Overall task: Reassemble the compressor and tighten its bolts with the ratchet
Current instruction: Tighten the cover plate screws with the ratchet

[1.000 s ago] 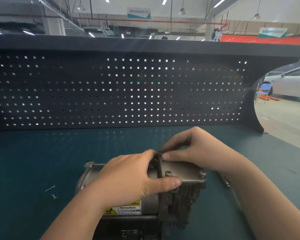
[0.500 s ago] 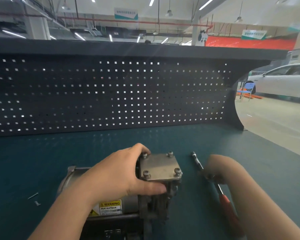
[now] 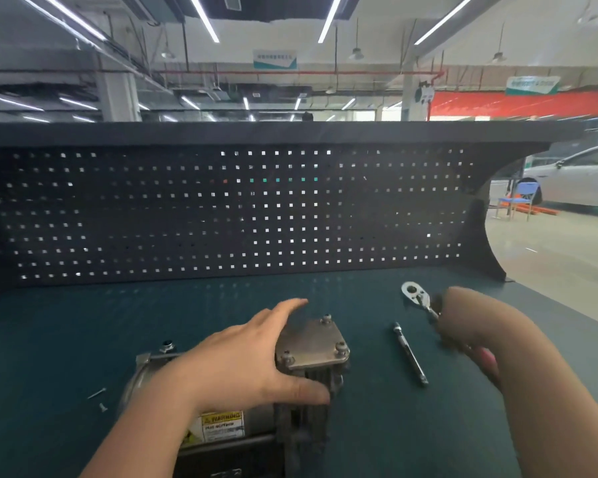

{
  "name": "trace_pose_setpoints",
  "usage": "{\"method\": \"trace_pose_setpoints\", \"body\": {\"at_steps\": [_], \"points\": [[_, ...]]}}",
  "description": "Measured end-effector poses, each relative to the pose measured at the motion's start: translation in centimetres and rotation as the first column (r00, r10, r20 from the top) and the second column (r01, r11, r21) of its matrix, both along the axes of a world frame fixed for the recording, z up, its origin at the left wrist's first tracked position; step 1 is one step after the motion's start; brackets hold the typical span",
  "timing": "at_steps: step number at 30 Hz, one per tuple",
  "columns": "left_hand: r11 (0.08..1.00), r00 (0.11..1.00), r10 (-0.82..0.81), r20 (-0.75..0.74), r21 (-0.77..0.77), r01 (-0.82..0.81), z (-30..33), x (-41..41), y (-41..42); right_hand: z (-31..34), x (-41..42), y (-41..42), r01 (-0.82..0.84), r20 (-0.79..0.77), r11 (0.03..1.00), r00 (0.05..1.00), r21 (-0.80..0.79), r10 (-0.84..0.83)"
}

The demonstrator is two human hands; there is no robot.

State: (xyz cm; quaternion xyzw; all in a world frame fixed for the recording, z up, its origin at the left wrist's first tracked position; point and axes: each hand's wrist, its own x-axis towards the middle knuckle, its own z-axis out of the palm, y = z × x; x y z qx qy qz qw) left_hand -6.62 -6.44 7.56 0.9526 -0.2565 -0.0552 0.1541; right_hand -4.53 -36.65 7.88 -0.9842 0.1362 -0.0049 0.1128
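Dark teal workbench (image 3: 83, 332) under black pegboard (image 3: 221, 215), compressor at lower centre.
Grey metal compressor (image 3: 301, 367), square bolted head plate up; left hand (image 3: 256, 360) rests on it, fingers straight. Right hand (image 3: 463, 322), blurred, grips chrome ratchet (image 3: 416, 296), centre right. Steel extension bar (image 3: 409, 353) lies between.

A large industrial workshop. A dark pegboard (image 3: 239, 215) backs the tabletop (image 3: 66, 339). Strip lights (image 3: 204, 19) hang overhead; a white car (image 3: 573, 181) stands right.
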Motion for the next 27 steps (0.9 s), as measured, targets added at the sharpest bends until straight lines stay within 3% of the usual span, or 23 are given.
{"method": "trace_pose_setpoints", "body": {"at_steps": [3, 6, 9, 12, 18, 20, 27], "points": [[0.954, 0.999, 0.003, -0.047, -0.299, -0.017, 0.0, 0.5, -0.7, 2.7, -1.9, 1.2, -0.276, 0.44, 0.955, 0.875, 0.105, 0.204], [0.824, 0.993, 0.114, 0.026, -0.562, -0.08, -0.9, 0.6, -1.3, 4.7, -4.9, 4.1, -0.573, 0.6, 0.807, 0.698, 0.142, 0.39], [0.761, 0.993, 0.115, 0.014, -0.644, -0.079, -1.0, 0.5, -1.5, 5.4, -6.9, 6.3, -0.668, 0.602, 0.736, 0.633, 0.107, 0.487], [0.712, 0.994, 0.044, -0.099, -0.695, -0.101, -0.9, 0.6, -1.2, 5.5, -7.2, 6.9, -0.664, 0.56, 0.747, 0.631, 0.031, 0.537], [0.826, 0.994, 0.076, 0.079, -0.563, -0.018, -1.0, 1.0, -2.6, 5.1, -6.8, 5.6, -0.61, 0.506, 0.792, 0.674, -0.031, 0.539], [0.826, 0.985, 0.124, 0.122, -0.563, -0.034, -1.0, 1.0, -3.4, 5.1, -6.6, 5.1, -0.607, 0.497, 0.795, 0.686, -0.012, 0.531], [0.616, 0.998, -0.025, -0.061, -0.787, -0.032, -0.8, -0.3, -4.7, 5.2, -6.6, 5.7, -0.611, 0.508, 0.789, 0.659, -0.07, 0.555]]}}
